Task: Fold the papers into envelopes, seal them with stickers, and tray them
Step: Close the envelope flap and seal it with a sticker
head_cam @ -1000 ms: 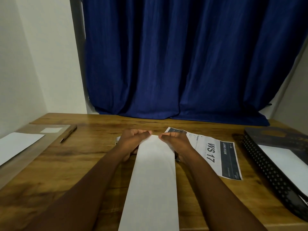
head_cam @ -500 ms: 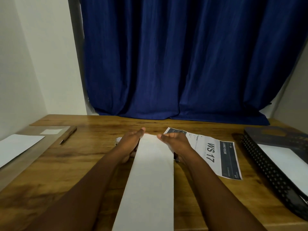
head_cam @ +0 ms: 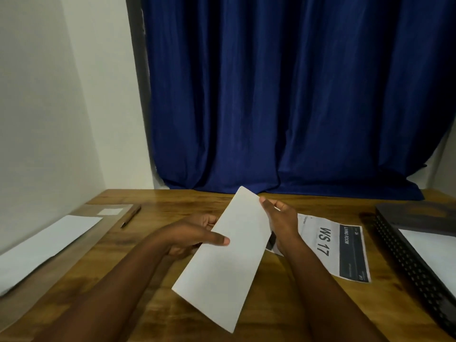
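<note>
Two hands hold one folded paper above the wooden table, tilted so its far corner points toward the blue curtain; the left hand grips the left edge, thumb lying on top and the other fingers curled underneath; the right hand touches the right edge with fingers close together, though how firmly it holds I cannot tell. The black tray at the right already has a white sheet in it; more paper waits at the left. I think the risk is a crooked crease; held in the air, the layers may slide apart, and then the envelope would not close straight under a sticker.
</note>
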Motion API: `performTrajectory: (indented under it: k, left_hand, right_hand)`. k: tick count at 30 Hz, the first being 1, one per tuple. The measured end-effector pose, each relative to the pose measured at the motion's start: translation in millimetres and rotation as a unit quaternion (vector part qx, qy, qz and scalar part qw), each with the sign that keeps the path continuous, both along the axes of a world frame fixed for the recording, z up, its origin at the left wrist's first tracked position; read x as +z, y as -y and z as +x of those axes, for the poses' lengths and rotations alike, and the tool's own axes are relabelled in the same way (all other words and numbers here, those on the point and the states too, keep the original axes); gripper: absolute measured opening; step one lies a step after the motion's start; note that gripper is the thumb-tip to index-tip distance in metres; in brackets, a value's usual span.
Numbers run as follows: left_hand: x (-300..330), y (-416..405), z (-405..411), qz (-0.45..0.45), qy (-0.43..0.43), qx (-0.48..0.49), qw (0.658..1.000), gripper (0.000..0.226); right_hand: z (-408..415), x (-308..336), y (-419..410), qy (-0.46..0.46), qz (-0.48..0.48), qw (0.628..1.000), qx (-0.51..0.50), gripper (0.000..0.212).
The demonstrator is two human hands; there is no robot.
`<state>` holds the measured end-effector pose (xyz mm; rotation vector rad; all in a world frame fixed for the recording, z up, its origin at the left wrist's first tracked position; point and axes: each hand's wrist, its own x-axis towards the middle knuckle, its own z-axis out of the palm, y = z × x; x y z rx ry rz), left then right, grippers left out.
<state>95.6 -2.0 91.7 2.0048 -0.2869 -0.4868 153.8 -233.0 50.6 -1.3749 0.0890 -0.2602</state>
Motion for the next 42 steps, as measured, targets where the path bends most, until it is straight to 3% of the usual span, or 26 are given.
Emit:
performTrajectory:
  k: [3, 5, 11, 14, 20, 28, 32, 34, 37, 42]
  left_hand:
    - [24, -24, -14, 0.038, 0.073, 0.02, 0.996, 0.039]
    - [43, -45, -21, 0.108, 0.167, 0.047, 0.979, 0.029]
    - [58, -81, -51, 0.315, 0.374, 0.121, 0.864, 0.015]
    - [22, -87, -79, 0.346, 0.425, 0.142, 0.824, 0.016]
    - [-54, -88, -117, 0.354, 0.394, 0.12, 0.84, 0.033]
    - [-48, -96, -108, 0.348, 0.319, 0.086, 0.877, 0.058]
    - [-41, -96, -88, 0.298, 0.3, 0.111, 0.899, 0.048]
    - [-36, -93, -70, 0.278, 0.315, 0.111, 0.901, 0.04]
    - [-33, -85, -31, 0.225, 0.322, 0.141, 0.908, 0.037]
    - [-36, -68, 32, 0.172, 0.283, 0.118, 0.936, 0.072]
  right_hand:
    - [-7, 7, -3, 0.048, -0.016, 0.998, 0.034, 0.015]
    - [-12, 10, -6, 0.079, -0.034, 0.994, 0.073, 0.01]
    - [-25, 10, -16, 0.132, -0.165, 0.952, 0.221, 0.006]
    - [-28, 3, -16, 0.123, -0.232, 0.917, 0.299, 0.009]
    - [-22, -9, -15, 0.068, -0.375, 0.854, 0.353, 0.017]
    - [-23, -12, -23, 0.059, -0.435, 0.821, 0.364, 0.008]
    - [-22, -14, -24, 0.07, -0.438, 0.815, 0.373, 0.01]
    - [-20, -15, -25, 0.075, -0.425, 0.823, 0.37, 0.008]
    - [-18, -19, -27, 0.078, -0.357, 0.87, 0.332, 0.004]
    - [-16, -20, -25, 0.081, -0.3, 0.909, 0.279, 0.012]
